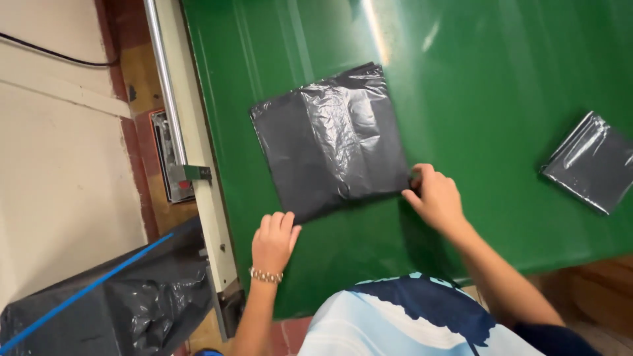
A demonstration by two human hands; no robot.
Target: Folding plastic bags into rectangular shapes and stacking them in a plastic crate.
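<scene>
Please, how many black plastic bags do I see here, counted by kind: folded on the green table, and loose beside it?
Folded black bags on the green table: 2, one at both hands, one apart at the right edge
Loose black bag beside the table, with a blue strip: 1
Total: 3

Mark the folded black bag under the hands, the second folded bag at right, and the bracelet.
folded black plastic bag (330, 148), head view, middle of its top face
second folded black bag (590, 161), head view, centre of its glossy surface
gold bracelet (266, 275), head view, links on the left wrist
</scene>
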